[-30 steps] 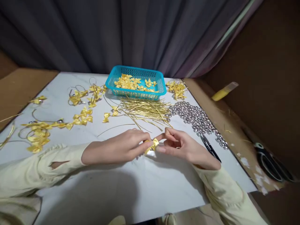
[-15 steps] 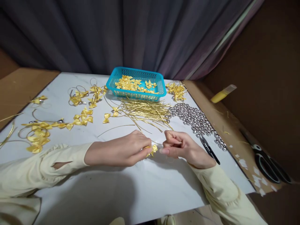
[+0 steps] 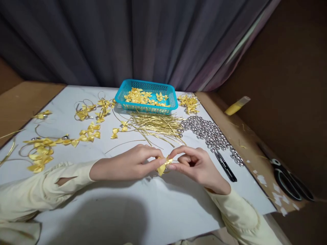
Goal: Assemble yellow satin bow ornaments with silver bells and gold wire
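The left hand [image 3: 127, 165] and the right hand [image 3: 196, 166] meet at centre frame, each pinching one side of a small yellow ribbon bow [image 3: 162, 166] between thumb and fingertips, just above the white counter [image 3: 143, 207], likely to keep it taut while its middle is worked. Supplies sit within reach: a blue basket [image 3: 146, 97] of bows at upper centre, gold wires [image 3: 158, 124] below it, silver bells [image 3: 212, 132] and black snips [image 3: 224, 165] to the right. No writing is readable
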`<action>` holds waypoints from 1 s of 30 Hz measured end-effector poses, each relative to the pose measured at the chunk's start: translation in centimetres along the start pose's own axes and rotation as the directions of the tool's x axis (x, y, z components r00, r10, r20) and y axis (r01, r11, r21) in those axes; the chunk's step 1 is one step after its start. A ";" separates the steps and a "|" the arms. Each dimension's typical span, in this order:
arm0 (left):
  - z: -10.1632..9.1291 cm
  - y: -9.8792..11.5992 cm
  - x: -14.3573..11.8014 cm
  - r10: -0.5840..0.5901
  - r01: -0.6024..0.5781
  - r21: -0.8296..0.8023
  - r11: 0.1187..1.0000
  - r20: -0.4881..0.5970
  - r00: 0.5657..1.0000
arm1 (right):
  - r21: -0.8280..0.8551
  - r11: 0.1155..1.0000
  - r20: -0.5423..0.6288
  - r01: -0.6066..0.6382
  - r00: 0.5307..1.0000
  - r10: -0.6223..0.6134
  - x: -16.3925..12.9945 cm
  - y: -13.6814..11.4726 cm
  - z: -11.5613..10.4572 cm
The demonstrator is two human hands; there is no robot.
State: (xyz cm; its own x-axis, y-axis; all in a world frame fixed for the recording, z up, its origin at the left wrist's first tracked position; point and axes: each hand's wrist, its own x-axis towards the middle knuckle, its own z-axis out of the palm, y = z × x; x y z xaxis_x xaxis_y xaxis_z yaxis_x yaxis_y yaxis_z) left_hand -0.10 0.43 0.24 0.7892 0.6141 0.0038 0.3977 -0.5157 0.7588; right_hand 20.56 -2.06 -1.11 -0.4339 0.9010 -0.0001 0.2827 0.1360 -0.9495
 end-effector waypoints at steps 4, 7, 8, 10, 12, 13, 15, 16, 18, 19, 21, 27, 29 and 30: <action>-0.1 0.0 -0.1 0.013 -0.014 -0.019 1.000 -0.022 1.000 | -0.062 0.994 -0.095 0.095 0.990 -0.101 -0.1 0.0 0.3; -0.3 0.1 -0.1 0.022 -0.023 -0.035 0.999 -0.024 0.999 | -0.061 0.992 -0.122 0.113 0.985 -0.120 -0.1 0.0 0.4; -0.4 0.2 -0.1 0.024 -0.025 -0.044 0.999 -0.022 0.999 | -0.058 0.992 -0.130 0.114 0.984 -0.120 -0.2 0.0 0.5; -0.5 0.3 -0.1 0.015 -0.016 -0.069 0.997 -0.008 1.000 | -0.055 0.992 -0.141 0.110 0.983 -0.116 -0.2 0.0 0.5; -0.7 0.5 -0.1 -0.011 0.013 -0.104 0.995 0.020 1.000 | -0.051 0.992 -0.150 0.114 0.981 -0.121 -0.3 0.1 0.5; -0.8 0.6 0.0 -0.029 0.033 -0.122 0.992 0.036 0.999 | -0.048 0.992 -0.155 0.118 0.980 -0.124 -0.3 0.1 0.5; -0.9 0.7 0.0 -0.058 0.067 -0.155 0.986 0.065 0.996 | -0.045 0.991 -0.164 0.124 0.978 -0.130 -0.3 0.1 0.5; -0.9 0.7 0.0 -0.064 0.076 -0.169 0.983 0.075 0.995 | -0.045 0.991 -0.167 0.128 0.977 -0.133 -0.3 0.1 0.5; -0.9 0.7 0.0 -0.069 0.085 -0.189 0.978 0.087 0.994 | -0.046 0.990 -0.166 0.134 0.976 -0.140 -0.2 0.1 0.5; -0.9 0.7 0.1 -0.071 0.088 -0.196 0.977 0.093 0.993 | -0.047 0.989 -0.165 0.140 0.975 -0.146 -0.2 0.1 0.5; -1.0 0.7 0.0 -0.074 0.094 -0.211 0.973 0.105 0.992 | -0.048 0.987 -0.165 0.156 0.973 -0.162 -0.2 0.1 0.4; -0.8 0.4 -0.1 -0.064 0.089 -0.233 0.968 0.112 0.992 | -0.053 0.988 -0.180 0.145 0.972 -0.152 -0.2 0.2 0.3; -0.6 0.2 -0.1 -0.051 0.073 -0.232 0.970 0.100 0.994 | -0.059 0.989 -0.185 0.137 0.972 -0.146 -0.2 0.1 0.3; -0.4 0.2 -0.1 -0.045 0.065 -0.232 0.971 0.090 0.995 | -0.066 0.990 -0.184 0.129 0.973 -0.139 -0.2 0.0 0.3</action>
State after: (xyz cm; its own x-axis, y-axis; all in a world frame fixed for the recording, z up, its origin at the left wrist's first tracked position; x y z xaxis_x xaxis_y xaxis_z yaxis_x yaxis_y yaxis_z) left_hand -0.35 0.50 0.66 0.8095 0.5804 -0.0891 0.3289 -0.3225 0.8876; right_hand 20.39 -2.38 -1.24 -0.3037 0.9337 0.1895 0.2799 0.2776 -0.9190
